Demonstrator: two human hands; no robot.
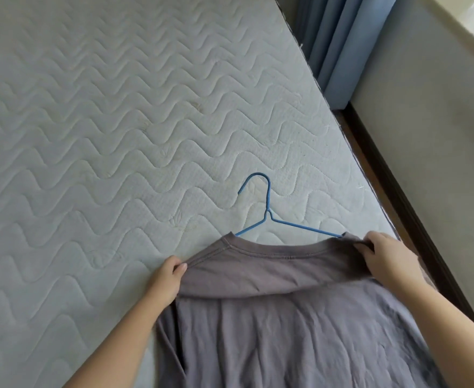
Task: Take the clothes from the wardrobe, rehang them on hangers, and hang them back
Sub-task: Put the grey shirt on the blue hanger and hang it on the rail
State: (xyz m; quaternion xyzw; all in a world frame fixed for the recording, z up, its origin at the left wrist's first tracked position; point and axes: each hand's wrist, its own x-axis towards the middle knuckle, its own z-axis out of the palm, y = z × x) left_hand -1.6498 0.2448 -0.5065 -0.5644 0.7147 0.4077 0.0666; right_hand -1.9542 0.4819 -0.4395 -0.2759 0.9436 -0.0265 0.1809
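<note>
A grey T-shirt (280, 317) lies spread on the quilted mattress (104, 135), collar away from me. A blue wire hanger (269, 208) sticks out of the neck opening, hook pointing up the bed; its lower part is hidden inside the shirt. My left hand (168, 278) pinches the shirt's left shoulder seam. At the right shoulder, my right hand (384, 256) grips the fabric where the hanger's arm goes under the cloth.
The mattress edge (370, 175) runs diagonally on the right, with a narrow strip of wooden floor (381, 191) and a dark baseboard beside a grey wall (431, 135). Blue curtains (339, 43) hang at the top right.
</note>
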